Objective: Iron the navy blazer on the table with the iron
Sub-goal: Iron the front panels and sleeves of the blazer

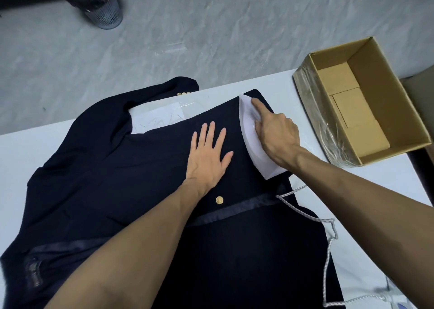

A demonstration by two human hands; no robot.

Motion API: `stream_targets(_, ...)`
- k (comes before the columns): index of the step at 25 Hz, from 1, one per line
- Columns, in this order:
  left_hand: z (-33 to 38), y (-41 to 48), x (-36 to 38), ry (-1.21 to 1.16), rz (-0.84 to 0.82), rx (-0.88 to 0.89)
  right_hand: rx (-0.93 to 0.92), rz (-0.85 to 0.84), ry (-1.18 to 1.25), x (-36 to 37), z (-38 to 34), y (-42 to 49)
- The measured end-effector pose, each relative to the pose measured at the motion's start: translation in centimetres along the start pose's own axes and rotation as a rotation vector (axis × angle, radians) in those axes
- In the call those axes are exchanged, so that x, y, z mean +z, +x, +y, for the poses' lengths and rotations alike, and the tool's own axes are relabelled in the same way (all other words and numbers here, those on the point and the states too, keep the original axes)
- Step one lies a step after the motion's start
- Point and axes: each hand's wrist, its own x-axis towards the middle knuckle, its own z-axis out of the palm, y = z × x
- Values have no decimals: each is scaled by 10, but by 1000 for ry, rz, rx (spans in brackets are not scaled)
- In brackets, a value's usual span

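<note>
Navy blazer (131, 182) under flat left hand (207, 158) (right hand (277, 135) grips iron (249, 130)).

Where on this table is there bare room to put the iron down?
Bare table shows left of the blazer, and on the right between the blazer, cardboard box and cord. The middle is crowded: left hand, right hand and iron on the blazer.

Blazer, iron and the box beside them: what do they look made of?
Blazer: matte navy woven cloth, maybe wool blend; the button looks like shiny gold-toned metal. Iron: smooth white shell, probably plastic. Box: plain brown cardboard, glossy clear film wrinkled over its near side.
</note>
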Motion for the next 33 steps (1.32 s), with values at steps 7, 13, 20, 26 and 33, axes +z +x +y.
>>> stream_targets(7, -20, -62, -43, -192, -119, 113, -8, -23, 148, -18, 3, -52)
stream_targets(13, -16, -178, 3, 165, -349, 215, -32, -82, 145, -27, 14, -96)
stream_targets(20, -29, -200, -26, -143, -112, -115, -112, -42, 148, -26, 6, -159)
stream_targets(26, -48, -364, -12, 8, -651, 632, -193, -131, 155, 3, -20, -231)
stream_targets(33, -41, -391, 10, 86, -524, 701, -247, -156, 107, 30, -24, -276)
